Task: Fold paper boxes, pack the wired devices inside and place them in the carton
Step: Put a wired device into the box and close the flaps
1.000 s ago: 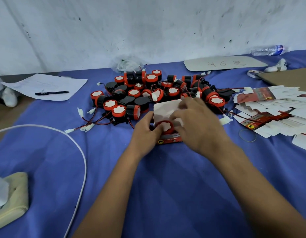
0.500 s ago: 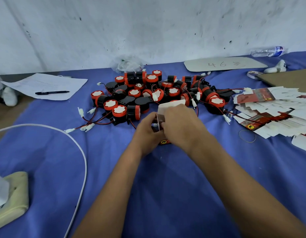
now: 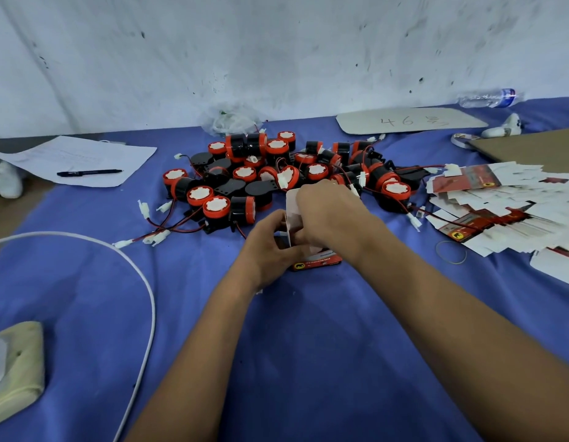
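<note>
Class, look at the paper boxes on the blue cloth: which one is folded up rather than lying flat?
The red box gripped by the left hand and right hand; the other boxes lie flat at right.

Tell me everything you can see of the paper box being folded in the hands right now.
The paper box is small, of thin printed card: a red lower face with a yellow-and-black logo and a line of small print, plain white inside. It stands on the blue cloth just in front of the pile of devices, with a white flap up. The left hand grips its left side; the right hand covers the top, fingers curled at the flap. Its contents are hidden.
</note>
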The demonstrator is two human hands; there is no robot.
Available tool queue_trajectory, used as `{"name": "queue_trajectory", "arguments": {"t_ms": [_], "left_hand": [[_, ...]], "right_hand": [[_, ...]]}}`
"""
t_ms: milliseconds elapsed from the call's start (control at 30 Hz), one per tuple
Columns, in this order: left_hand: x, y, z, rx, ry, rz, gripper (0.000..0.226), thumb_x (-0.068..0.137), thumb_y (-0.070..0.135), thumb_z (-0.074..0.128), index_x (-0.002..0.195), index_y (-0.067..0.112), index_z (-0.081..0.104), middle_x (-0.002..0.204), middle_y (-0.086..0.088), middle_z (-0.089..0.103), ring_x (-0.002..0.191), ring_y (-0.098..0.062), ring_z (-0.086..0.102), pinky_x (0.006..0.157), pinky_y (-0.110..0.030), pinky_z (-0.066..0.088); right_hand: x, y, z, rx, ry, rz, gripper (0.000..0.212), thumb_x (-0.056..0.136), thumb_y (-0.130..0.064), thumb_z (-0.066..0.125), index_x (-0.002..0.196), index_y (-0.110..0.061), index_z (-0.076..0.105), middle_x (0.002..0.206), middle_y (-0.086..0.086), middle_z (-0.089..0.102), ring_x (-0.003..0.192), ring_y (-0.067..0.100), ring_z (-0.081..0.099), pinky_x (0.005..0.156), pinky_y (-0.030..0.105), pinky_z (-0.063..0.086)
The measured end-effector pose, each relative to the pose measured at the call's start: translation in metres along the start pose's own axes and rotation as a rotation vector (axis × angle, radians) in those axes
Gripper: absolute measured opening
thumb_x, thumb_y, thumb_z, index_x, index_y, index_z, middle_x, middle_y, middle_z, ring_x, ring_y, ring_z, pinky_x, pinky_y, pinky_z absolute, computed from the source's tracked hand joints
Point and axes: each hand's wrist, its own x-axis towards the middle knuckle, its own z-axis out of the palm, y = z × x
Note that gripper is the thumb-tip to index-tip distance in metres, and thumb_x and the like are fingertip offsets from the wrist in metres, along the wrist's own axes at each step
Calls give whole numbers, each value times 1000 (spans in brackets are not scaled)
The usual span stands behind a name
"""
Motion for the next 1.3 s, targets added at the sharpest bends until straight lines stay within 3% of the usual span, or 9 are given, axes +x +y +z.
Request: {"name": "queue_trajectory", "arguments": {"t_ms": [167,333,400,533,700,800,900,1100,1300], "left_hand": [[-2,4,-1,-10,-15,23,39,81,20,86,113,19,63,106,8,70,94,-4,66,78,-9,51],[0,2,1,20,-25,29,39,82,18,86,114,17,64,108,4,70,98,-15,67,86,-25,58],[0,1,0,6,-22,-8,35,85,16,83,115,20,64,109,4,70,98,-13,67,84,-24,58],[1,3,3,-75,23,-47,18,94,12,72,110,19,68,102,9,71,89,2,66,71,-9,51],[3,8,17,-116,117,-126,21,93,15,75,112,13,67,106,3,71,93,-7,67,67,-11,54],[4,9,15,-193,138,-195,33,87,19,82,117,14,69,110,3,73,99,-11,69,78,-23,59],[3,10,15,-173,151,-218,36,87,18,82,120,14,68,113,2,72,101,-13,69,82,-26,59],[0,10,17,-203,154,-200,27,90,14,78,115,16,70,106,5,73,94,-8,70,72,-17,57],[1,8,17,-211,155,-190,17,91,11,75,105,21,71,101,4,73,92,-12,71,78,-31,62]], "right_hand": [[-2,-3,-1,-33,36,59,32,86,-26,71,79,-17,42,67,0,44,55,16,41,48,31,33],[-3,-4,4,-68,70,56,20,87,-24,68,75,-19,53,67,-1,51,56,16,47,45,28,28],[-3,0,0,-80,21,-5,14,90,-26,67,86,-20,55,70,-1,49,59,15,46,47,29,31],[-7,10,-9,-41,-110,-9,26,92,-23,63,73,-18,46,70,-1,51,59,13,49,50,27,38],[-17,16,-17,143,-174,-31,9,90,-6,62,94,-9,69,87,6,68,76,20,66,68,31,59],[-25,26,-23,252,53,4,28,85,2,63,108,-9,74,109,8,72,96,24,69,88,36,59],[-35,35,-27,462,304,95,15,86,-1,69,95,-11,77,93,7,76,81,19,74,83,31,60],[-40,9,-5,290,412,97,9,95,-16,63,103,-16,68,94,2,70,84,19,65,79,37,56],[-42,0,19,160,405,121,15,96,-19,62,109,-17,69,114,8,62,105,21,55,85,29,44]]}}
